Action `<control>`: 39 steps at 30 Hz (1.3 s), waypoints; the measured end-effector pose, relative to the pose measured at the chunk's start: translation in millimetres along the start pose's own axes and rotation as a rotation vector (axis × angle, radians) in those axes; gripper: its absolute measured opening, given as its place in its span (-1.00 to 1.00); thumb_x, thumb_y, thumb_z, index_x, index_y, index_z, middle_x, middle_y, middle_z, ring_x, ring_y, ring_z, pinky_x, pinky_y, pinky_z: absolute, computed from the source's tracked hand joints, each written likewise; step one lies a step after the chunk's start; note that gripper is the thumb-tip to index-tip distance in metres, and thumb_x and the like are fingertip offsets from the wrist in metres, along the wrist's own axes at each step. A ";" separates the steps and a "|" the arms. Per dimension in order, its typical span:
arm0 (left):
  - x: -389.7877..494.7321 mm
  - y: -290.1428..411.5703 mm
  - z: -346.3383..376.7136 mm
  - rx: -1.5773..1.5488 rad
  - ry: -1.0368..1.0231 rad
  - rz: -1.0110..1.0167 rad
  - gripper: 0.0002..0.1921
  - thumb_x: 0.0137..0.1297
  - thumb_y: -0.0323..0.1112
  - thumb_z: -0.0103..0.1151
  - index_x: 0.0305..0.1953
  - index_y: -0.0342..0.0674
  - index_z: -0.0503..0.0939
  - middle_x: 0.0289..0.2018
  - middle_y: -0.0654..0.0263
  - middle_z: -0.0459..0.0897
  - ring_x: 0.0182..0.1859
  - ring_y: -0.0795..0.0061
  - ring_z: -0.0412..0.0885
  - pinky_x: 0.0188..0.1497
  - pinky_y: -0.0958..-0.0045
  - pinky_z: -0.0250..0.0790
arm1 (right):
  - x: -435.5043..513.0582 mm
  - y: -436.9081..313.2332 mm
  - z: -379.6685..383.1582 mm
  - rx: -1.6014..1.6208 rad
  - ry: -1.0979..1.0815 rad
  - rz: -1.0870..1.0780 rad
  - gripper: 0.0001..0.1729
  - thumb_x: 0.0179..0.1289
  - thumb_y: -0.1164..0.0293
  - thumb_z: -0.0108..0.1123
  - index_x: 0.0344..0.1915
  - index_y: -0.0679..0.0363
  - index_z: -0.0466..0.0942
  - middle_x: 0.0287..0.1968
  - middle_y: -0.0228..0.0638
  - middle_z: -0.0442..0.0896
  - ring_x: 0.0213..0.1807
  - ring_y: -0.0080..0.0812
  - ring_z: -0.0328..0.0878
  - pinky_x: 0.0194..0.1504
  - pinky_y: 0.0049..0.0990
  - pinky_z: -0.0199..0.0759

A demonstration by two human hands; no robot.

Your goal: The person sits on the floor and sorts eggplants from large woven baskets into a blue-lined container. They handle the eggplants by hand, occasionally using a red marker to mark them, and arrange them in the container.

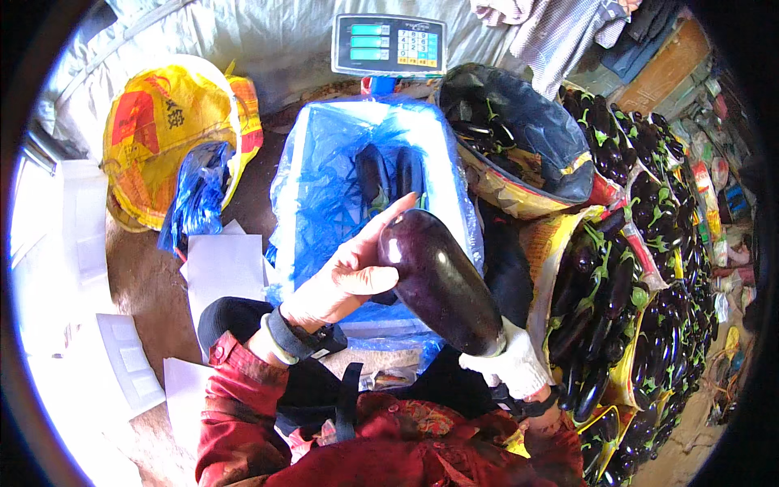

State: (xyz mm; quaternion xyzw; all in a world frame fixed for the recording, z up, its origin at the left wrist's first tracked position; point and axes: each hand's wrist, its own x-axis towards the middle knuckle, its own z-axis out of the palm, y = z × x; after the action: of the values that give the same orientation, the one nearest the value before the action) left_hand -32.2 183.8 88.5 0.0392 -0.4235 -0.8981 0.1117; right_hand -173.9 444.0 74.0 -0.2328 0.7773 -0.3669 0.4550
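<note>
A large, glossy dark purple eggplant is held between both hands, slanting across the front of a foam box. My left hand, bare, has its thumb and fingers against the eggplant's upper left end. My right hand, in a white knit glove, holds the lower, stem end. Below them stands the white foam box, lined with a thin blue plastic bag. Inside lie two eggplants side by side, and part of another dark shape shows under my left hand. Behind the box rises a scale display.
At right, a lined basket and several open sacks hold many eggplants. A yellow-lined basket with blue plastic bags over its rim stands left. White sheets and foam lids lie at left.
</note>
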 end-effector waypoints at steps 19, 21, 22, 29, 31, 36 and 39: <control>-5.9 -5.6 -8.6 -0.140 0.028 -0.018 -0.05 0.21 0.26 0.13 0.44 -0.29 0.11 0.30 -0.06 0.35 0.37 0.04 0.30 0.41 0.00 0.12 | -24.4 -5.1 25.3 -0.104 0.271 -0.194 -0.35 0.05 0.52 0.37 0.20 0.17 0.41 -0.25 -0.23 0.69 -0.44 -0.52 0.63 -0.35 -0.48 0.54; -4.7 -6.4 -14.6 -0.321 -0.002 0.002 -0.27 0.31 0.01 0.10 0.39 -0.27 0.23 0.27 -0.04 0.40 0.30 0.12 0.41 0.39 0.10 0.19 | -29.4 -9.6 23.7 0.040 0.190 -0.157 -0.31 0.02 0.57 0.36 0.21 0.23 0.37 -0.26 -0.24 0.67 -0.47 -0.53 0.60 -0.42 -0.52 0.51; -4.4 -7.2 -16.4 -0.336 0.024 0.006 -0.27 0.31 0.01 0.10 0.39 -0.27 0.23 0.27 -0.05 0.40 0.30 0.12 0.41 0.39 0.10 0.19 | -31.2 -12.4 22.9 0.125 0.152 -0.153 -0.26 -0.02 0.61 0.35 0.23 0.27 0.33 -0.29 -0.26 0.66 -0.51 -0.53 0.57 -0.48 -0.55 0.47; -1.5 -7.6 -20.1 -0.444 0.117 -0.007 -0.23 0.35 0.17 0.01 0.39 -0.27 0.21 0.27 -0.13 0.38 0.34 0.01 0.33 0.38 -0.04 0.17 | -34.0 -25.1 0.2 0.498 -0.274 0.088 -0.24 0.02 0.63 0.31 0.27 0.32 0.27 -0.13 -0.16 0.65 -0.41 -0.37 0.65 -0.52 -0.51 0.50; -0.1 -8.2 -20.7 -0.466 0.119 -0.015 -0.23 0.35 0.19 -0.02 0.39 -0.27 0.22 0.27 -0.13 0.38 0.34 -0.01 0.34 0.38 -0.04 0.17 | -30.5 -19.7 -2.4 0.613 -0.396 0.134 -0.22 0.02 0.61 0.35 0.28 0.32 0.27 -0.13 -0.15 0.65 -0.41 -0.36 0.66 -0.53 -0.51 0.51; 2.3 -10.1 -25.6 -0.544 0.081 -0.026 -0.23 0.37 0.24 -0.08 0.39 -0.25 0.23 0.20 -0.14 0.47 0.33 -0.03 0.35 0.36 -0.04 0.19 | -16.8 4.6 6.9 1.426 -0.852 0.390 -0.26 0.18 0.63 0.23 0.34 0.42 0.15 0.10 0.24 0.52 -0.38 -0.39 0.69 -0.48 -0.59 0.56; 3.4 -12.2 -27.2 -0.566 0.047 -0.055 -0.21 0.37 0.27 -0.12 0.39 -0.26 0.22 0.17 -0.13 0.50 0.32 -0.03 0.36 0.36 -0.04 0.19 | -10.2 15.1 22.0 1.464 -1.160 0.361 -0.22 0.24 0.55 0.19 0.37 0.52 0.06 0.11 0.32 0.50 -0.43 -0.45 0.68 -0.55 -0.72 0.49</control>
State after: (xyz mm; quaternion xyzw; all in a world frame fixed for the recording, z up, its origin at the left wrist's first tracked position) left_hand -33.0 170.2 61.8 0.0389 -0.1521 -0.9822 0.1035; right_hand -150.1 452.6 60.7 0.0877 0.0317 -0.5141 0.8526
